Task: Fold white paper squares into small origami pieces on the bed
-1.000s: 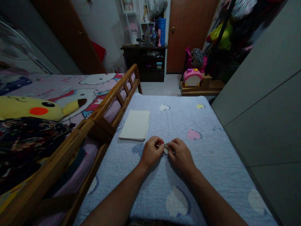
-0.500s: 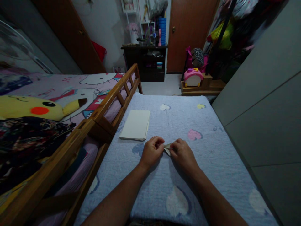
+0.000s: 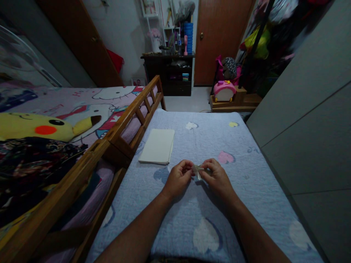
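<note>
As both hands [image 3: 199, 179] face inward, they pinch folded paper [image 3: 197, 171] (small, pale).

Pale piece [image 3: 198, 172] partly hidden, yellow plush [image 3: 30, 126] cut off at left; fan [image 3: 27, 43] blurred

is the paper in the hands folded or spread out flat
Folded: the small piece of paper between the two hands shows narrow, angled flaps rather than one flat sheet.

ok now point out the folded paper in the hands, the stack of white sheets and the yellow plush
folded paper [image 3: 197, 173], head view, on its hanging middle part
stack of white sheets [image 3: 157, 146], head view, on the top sheet
yellow plush [image 3: 23, 126], head view, on its face
</note>
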A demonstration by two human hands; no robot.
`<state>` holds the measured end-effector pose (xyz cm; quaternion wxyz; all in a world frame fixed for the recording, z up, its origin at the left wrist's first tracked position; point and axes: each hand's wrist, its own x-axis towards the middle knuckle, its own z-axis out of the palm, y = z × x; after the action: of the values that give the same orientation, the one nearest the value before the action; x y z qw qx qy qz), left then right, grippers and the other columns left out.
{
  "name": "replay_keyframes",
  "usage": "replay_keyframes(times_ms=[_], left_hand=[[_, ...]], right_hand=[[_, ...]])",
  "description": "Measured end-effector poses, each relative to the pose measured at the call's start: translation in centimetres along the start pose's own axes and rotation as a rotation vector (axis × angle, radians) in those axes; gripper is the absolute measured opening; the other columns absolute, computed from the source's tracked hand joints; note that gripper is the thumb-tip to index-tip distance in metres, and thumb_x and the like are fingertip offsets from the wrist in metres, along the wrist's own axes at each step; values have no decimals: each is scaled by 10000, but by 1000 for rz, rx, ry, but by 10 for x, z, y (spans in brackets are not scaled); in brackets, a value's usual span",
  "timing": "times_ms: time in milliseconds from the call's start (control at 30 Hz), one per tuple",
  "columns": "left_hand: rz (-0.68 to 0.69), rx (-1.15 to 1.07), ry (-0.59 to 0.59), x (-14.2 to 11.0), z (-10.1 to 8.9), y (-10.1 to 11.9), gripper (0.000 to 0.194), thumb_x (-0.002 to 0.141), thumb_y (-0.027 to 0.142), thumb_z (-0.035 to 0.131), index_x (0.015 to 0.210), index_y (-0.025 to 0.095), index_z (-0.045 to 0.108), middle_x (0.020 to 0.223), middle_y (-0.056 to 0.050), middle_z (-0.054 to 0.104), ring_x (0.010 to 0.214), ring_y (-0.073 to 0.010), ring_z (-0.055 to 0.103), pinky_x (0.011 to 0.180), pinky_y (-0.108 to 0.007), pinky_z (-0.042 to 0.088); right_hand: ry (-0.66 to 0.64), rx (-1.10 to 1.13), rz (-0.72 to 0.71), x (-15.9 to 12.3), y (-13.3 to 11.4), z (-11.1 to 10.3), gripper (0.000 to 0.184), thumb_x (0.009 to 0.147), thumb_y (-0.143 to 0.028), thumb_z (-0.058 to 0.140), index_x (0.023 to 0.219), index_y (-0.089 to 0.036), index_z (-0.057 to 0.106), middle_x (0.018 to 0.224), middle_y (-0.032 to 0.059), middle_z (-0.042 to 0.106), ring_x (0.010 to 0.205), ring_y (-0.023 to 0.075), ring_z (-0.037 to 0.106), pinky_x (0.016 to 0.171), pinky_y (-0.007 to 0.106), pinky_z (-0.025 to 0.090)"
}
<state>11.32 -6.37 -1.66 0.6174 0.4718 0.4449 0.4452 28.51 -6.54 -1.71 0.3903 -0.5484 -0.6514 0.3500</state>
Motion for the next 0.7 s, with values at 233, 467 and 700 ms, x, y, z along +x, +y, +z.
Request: replay_keyframes(times_ms=[233, 467, 700], left_hand=[[-93, -128, 26, -1, 3, 3, 297, 676, 319, 790, 789, 175, 556, 682, 16, 636, 557, -101, 572, 529, -208, 461], [-138, -125, -14, -3, 3, 6, 308, 703, 404, 777, 777, 157, 607, 720, -5, 628, 579, -103, 563, 563, -229, 472], [-74, -108, -93, -5, 2, 7, 365, 680, 396, 827, 864, 158, 620, 808, -3, 620, 726, -116, 562, 678, -223, 452]], right_hand=[[16, 56, -9, -3, -5, 7, 50, 768, -239, 612, 725, -218, 626, 895, 32, 577, 901, 207, 551, 819, 341, 411], [105, 3, -80, -5, -5, 10, 39, 768, -192, 578, 739, -218, 573, 851, 22, 557, 868, 199, 531, 787, 326, 396], [142, -46, -93, -6, -8, 11, 98, 790, -207, 567, 696, -216, 543, 767, 9, 529, 779, 184, 513, 713, 306, 379]])
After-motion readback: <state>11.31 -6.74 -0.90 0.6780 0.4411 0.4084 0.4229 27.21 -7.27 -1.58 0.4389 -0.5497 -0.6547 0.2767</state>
